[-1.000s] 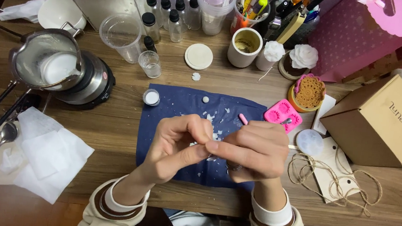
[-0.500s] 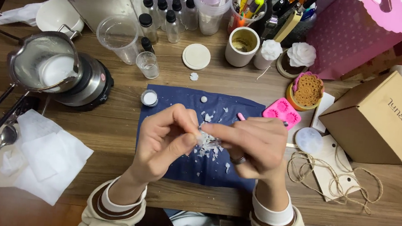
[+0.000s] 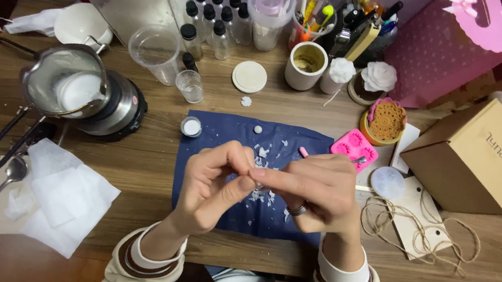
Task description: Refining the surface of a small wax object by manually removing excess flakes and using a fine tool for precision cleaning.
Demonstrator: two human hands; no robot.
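Note:
My left hand (image 3: 214, 183) and my right hand (image 3: 319, 186) meet fingertip to fingertip over a dark blue cloth (image 3: 215, 132). Together they pinch a small white piece, mostly hidden by the fingers. White flakes (image 3: 265, 151) lie scattered on the cloth just beyond and below the fingertips. A ring (image 3: 297, 210) sits on a finger of my right hand. A thin stick with a pink tip (image 3: 303, 151) shows just above my right hand; I cannot tell whether it is held or lying on the cloth.
A metal pot with white wax (image 3: 65, 85) stands on a hot plate at the left, with white tissues (image 3: 58, 197) and a spoon (image 3: 9, 174) nearby. A pink mould (image 3: 354, 147), a cardboard box (image 3: 479, 158) and twine (image 3: 413, 225) lie right. Small bottles (image 3: 213, 17) and cups stand behind.
Both hands stay joined over the cloth. The fingers have shifted around the small piece, and my left fingers now curl lower over it.

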